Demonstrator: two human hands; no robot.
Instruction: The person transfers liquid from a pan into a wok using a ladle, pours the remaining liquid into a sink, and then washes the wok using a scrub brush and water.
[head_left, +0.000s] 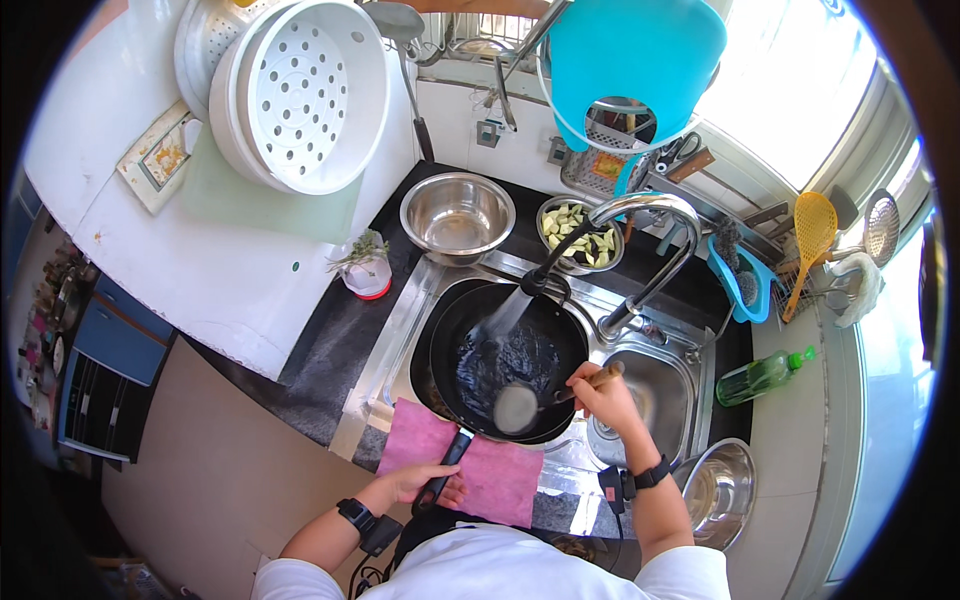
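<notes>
My left hand (433, 484) is around the black handle of a dark wok (570, 330), which sits over the larger basin of a steel sink. Water from the curved chrome faucet (679, 217) sprays into the wok and pools there. In my right hand (600, 394) is a ladle's wooden handle; the round metal bowl of the ladle (515, 407) lies in the water near the wok's front wall. Another dark pan (426, 367) shows beneath the wok at its left. A pink cloth (501, 480) lies over the sink's front edge, under the wok handle.
Behind the sink stand a steel basin (457, 217) and a bowl of cut vegetable pieces (551, 214). A green bottle (757, 379) lies at the right, with a steel bowl (720, 491) below it. White perforated baskets (300, 112) rest on the left counter. A cyan plastic item (637, 60) hangs above.
</notes>
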